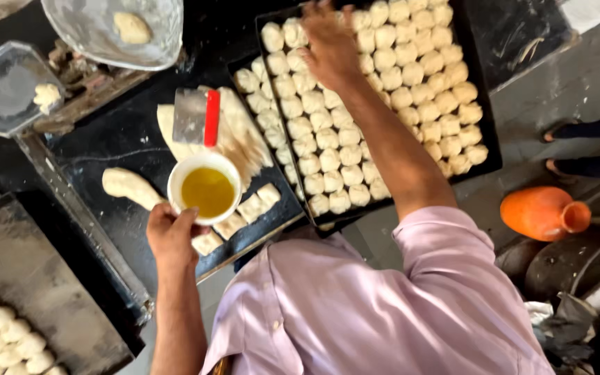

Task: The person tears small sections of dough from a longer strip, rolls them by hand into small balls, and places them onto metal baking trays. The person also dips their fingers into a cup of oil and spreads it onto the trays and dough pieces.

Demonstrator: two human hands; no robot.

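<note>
On 1 black counter, left hand (170, 235) fingers clamp 1 oil bowl (205, 188); right hand (330, 43) fingers spread over 1 tray (484, 132).

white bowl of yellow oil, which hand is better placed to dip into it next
Probably the right hand: it is free, resting on the black tray's dough pieces. The left hand grips the white bowl of yellow oil.

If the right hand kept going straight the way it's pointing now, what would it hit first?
The right hand reaches up-picture over the dough pieces. Straight on, it would probably meet the far rim of the black tray at the picture's top edge, though its height is unclear.
</note>
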